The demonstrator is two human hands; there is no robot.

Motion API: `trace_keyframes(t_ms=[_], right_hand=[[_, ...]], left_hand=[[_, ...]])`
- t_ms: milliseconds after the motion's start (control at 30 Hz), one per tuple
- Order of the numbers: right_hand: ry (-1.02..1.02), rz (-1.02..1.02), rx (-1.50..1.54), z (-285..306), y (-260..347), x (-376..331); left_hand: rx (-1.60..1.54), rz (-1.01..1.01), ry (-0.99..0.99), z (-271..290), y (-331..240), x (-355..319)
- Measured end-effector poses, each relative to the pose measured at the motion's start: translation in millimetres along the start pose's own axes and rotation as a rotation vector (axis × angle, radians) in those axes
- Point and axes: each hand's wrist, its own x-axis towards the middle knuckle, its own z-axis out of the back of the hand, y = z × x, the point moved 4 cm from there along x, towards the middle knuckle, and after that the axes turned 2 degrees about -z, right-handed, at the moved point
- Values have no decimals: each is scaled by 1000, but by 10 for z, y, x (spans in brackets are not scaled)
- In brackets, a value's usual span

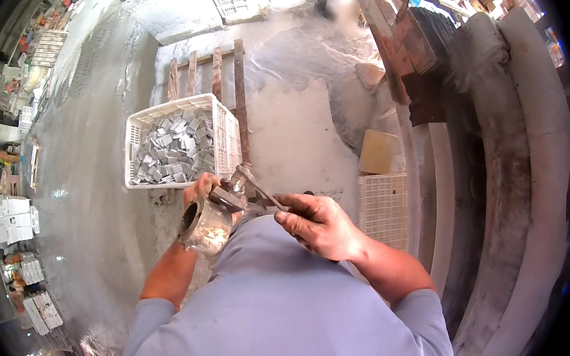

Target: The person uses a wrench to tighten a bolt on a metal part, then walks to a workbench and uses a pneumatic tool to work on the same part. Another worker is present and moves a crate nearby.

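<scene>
In front of my body, my left hand (202, 186) is closed around the far side of a worn, hollow metal cylinder (208, 229). Its open round end faces left, and a dark flat metal bar (227, 199) lies across its top. My right hand (318, 225) grips the near end of a slim metal wrench (264, 191), thumb pressed along the handle. The wrench slants up and left, with its head beside the upper part of the cylinder; whether it sits on a bolt there I cannot tell. Dark smudges mark my right fingers. Most of my left fingers are hidden.
Just beyond my left hand stands a white plastic crate (229, 133) of small grey metal pieces (174, 144). A wooden pallet (240, 84) lies behind it. At right are another crate (384, 209), a yellowish block (378, 152) and large dusty machinery (500, 161). Stacked goods (14, 220) line the far left.
</scene>
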Motion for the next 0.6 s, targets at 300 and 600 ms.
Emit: trace_keyframes(t_ms=[300,600], right_hand=[[-88,141,-720,-91,239,209],[-60,-57,-987,-71,242,684]], left_hand=[[-211,-73,349,149,-94,279],[-246,255,395,-474,989,266]])
